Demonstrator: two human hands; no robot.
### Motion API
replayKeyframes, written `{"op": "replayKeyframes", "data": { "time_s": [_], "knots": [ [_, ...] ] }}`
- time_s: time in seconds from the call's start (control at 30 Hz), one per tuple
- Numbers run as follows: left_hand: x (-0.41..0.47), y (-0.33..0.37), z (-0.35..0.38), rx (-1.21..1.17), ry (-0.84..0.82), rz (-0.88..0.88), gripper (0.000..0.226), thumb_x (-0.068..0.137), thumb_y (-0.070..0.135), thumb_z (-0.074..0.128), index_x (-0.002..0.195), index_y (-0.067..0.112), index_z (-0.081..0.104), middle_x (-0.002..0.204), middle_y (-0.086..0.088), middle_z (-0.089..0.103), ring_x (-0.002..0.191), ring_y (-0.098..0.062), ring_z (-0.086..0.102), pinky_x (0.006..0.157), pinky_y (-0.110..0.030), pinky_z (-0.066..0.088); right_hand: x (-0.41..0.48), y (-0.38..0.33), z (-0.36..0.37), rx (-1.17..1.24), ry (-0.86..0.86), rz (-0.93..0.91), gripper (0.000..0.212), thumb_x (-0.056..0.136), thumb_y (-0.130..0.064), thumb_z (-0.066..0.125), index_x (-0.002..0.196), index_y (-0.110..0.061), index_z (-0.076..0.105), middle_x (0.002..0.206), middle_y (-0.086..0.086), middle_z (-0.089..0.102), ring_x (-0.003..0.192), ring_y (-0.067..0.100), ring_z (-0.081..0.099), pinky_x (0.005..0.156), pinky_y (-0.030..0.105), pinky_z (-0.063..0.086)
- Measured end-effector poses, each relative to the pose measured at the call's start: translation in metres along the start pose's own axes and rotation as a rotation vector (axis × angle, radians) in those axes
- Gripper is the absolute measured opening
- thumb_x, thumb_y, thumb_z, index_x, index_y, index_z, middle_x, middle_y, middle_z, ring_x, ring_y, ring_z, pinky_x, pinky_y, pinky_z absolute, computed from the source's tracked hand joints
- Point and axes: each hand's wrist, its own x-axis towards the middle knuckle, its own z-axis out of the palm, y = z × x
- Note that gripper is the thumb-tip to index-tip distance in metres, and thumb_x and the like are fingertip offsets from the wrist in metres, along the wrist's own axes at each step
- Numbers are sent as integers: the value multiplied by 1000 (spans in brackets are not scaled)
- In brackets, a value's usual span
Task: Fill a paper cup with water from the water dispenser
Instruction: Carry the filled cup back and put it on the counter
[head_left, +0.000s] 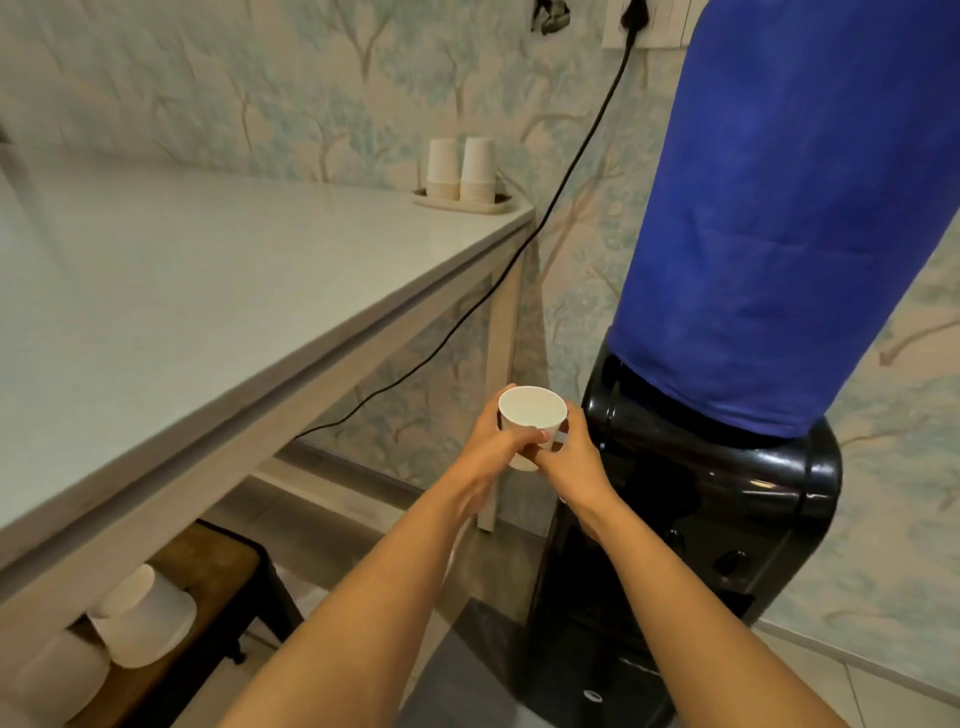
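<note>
A: Holding a cup (532, 413), are they?
B: Yes. The left hand (498, 441) wraps its near side with fingers curled across the wall, and the right hand (571, 449) closes on the other side. Both grip the one cup, upright, mouth up, in the air just left of the dispenser (691, 499).
A: Anything in it?
B: The inside looks white and bare; I see no water, though the bottom is hard to judge.
A: And the dispenser?
B: Black body, with a bottle (779, 218) under a blue cover standing on top. How full the bottle is cannot be told.
A: Farther off?
B: A table (208, 291) runs along the left. At its far corner sits a tray (467, 203) bearing two stacks of cups (461, 169), mouths down. A cable (571, 171) hangs from the wall past that corner.
</note>
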Motion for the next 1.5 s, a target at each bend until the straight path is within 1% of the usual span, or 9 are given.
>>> {"op": "replayKeyframes", "data": {
  "time_s": [0.17, 0.43, 0.53, 0.67, 0.9, 1.03, 1.17, 1.3, 1.5],
  "knots": [
    [7, 40, -2, 33, -12, 43, 64, 76, 1, 63, 133, 20, 42, 117, -1, 54, 104, -12, 49, 54, -2, 43, 13, -38, -2, 10, 2, -36, 72, 78, -11, 72, 137, -22, 33, 128, 2, 47, 113, 18, 46, 97, 45, 50],
    [16, 93, -14, 86, -12, 99, 59, 76, 9, 65, 130, 20, 44, 125, -7, 55, 112, -19, 51, 81, -21, 43, 30, -89, -4, 4, -27, -90, 72, 81, -14, 70, 140, -20, 29, 139, 10, 43, 122, 27, 47, 98, 49, 49],
    [19, 111, -21, 74, -32, 123, 47, 75, 7, 66, 117, 23, 50, 119, -5, 59, 108, -18, 54, 83, -24, 47, 36, -107, -3, 28, -49, -89, 70, 82, -13, 68, 139, -21, 29, 138, 10, 44, 114, 22, 48, 92, 45, 53],
    [21, 133, -30, 131, -53, 150, 51, 75, 9, 65, 124, 14, 54, 124, -12, 60, 117, -26, 55, 102, -42, 46, 40, -129, -2, 38, -71, -103, 67, 84, -13, 66, 139, -22, 29, 136, 9, 43, 107, 18, 48, 81, 35, 56],
    [22, 174, -49, 186, -54, 185, 50, 77, 9, 63, 126, 10, 53, 125, -15, 60, 117, -29, 55, 105, -47, 43, 45, -172, 10, 76, -120, -128, 63, 87, -12, 63, 139, -18, 29, 119, 3, 44, 103, 17, 52, 62, 23, 53],
    [20, 198, -62, 199, -51, 205, 47, 77, 9, 63, 123, 9, 54, 124, -15, 61, 115, -28, 56, 100, -42, 47, 51, -195, 20, 54, -124, -141, 60, 87, -12, 61, 138, -17, 30, 116, 1, 44, 103, 17, 50, 70, 32, 55],
    [16, 224, -78, 179, -55, 212, 33, 78, 8, 63, 109, 17, 58, 113, -7, 63, 97, -15, 60, 77, -26, 51, 59, -216, 35, 60, -136, -152, 59, 87, -16, 61, 138, -17, 32, 118, 2, 48, 103, 18, 53, 66, 30, 55],
    [12, 241, -97, 176, -32, 228, 41, 81, 9, 62, 121, 13, 56, 112, -5, 62, 91, -10, 58, 70, -21, 47, 67, -232, 54, 73, -171, -191, 61, 85, -22, 63, 137, -22, 33, 115, -2, 52, 103, 18, 55, 66, 28, 53],
    [15, 252, -132, 198, 83, 235, 49, 81, 13, 62, 128, 13, 51, 122, -7, 58, 108, -22, 53, 74, -25, 46, 84, -247, 89, 74, -254, -217, 69, 80, -29, 70, 138, -22, 34, 132, 5, 51, 120, 25, 51, 100, 46, 47]
  ]
}}
